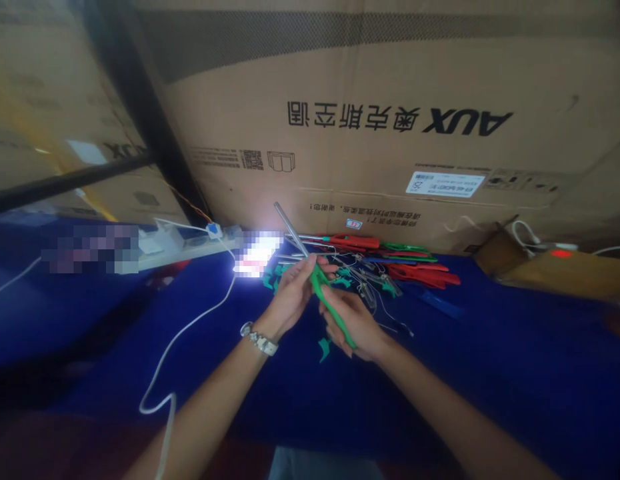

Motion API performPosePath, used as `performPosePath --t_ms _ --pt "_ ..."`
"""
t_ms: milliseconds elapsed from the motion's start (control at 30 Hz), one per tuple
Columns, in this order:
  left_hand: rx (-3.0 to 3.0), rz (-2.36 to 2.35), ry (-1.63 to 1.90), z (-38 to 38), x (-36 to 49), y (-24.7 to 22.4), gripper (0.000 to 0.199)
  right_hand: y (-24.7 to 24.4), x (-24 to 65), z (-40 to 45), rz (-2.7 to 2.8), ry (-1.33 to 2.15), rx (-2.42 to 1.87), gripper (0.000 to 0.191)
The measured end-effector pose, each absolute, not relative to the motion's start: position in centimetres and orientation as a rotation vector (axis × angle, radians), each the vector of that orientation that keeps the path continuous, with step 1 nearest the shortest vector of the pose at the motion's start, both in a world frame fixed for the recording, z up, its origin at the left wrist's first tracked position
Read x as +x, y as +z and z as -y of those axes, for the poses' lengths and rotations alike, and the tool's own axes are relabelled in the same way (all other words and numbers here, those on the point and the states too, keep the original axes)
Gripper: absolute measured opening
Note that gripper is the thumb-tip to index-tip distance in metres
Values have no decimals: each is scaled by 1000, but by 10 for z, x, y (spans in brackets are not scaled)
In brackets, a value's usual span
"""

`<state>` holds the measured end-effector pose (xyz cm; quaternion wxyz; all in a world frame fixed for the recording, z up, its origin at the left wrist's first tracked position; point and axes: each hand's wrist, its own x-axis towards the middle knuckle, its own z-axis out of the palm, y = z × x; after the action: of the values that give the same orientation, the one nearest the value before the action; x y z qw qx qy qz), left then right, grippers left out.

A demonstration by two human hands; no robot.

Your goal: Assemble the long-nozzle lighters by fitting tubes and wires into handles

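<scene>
A long-reach lighter (336, 315) with a green handle and a thin metal tube is held between my hands over the blue table cover. It tilts, with its tube pointing up and to the left. My left hand (294, 290) pinches the top of the handle near the base of the tube. Wrapped around the lower handle, my right hand (357, 320) grips it from the right side. Behind the hands lies a pile of lighter parts: red handle pieces (423, 275), green pieces, metal tubes and small teal triggers. One loose teal trigger (325, 349) sits just below my hands.
A large cardboard box (350, 153) with upside-down print stands behind the table. A glowing phone-like screen (260, 255), blurred out, is beside a white power strip (190, 250). A white cable (190, 327) runs toward the front. Another cardboard box (550, 273) is at right.
</scene>
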<state>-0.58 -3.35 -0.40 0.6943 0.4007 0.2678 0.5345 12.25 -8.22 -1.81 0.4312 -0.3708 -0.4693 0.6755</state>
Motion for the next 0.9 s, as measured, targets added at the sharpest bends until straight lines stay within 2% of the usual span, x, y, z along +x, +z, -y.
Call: performPosePath --t_ms 233,333,500,700,767,867,900 --pt "912 -670 1122 35 0 -12 38 -12 124 83 1289 1691 -943 50" --pt "1049 -746 1203 33 4 -14 35 -11 130 79 1356 1518 -1037 55" --pt "1240 -911 1322 24 8 -8 39 2 158 71 1614 1131 -1127 30" --pt "1352 -1074 1199 10 -5 2 54 15 209 50 1922 760 -1195 34" --pt "1549 -1153 1282 10 -13 6 46 15 220 39 1953 609 -1277 37" --pt "2161 -1272 1502 11 -22 15 16 16 225 27 2070 428 -1361 36" --pt "2398 -1240 1453 10 -23 19 19 16 224 25 2107 373 -1382 36"
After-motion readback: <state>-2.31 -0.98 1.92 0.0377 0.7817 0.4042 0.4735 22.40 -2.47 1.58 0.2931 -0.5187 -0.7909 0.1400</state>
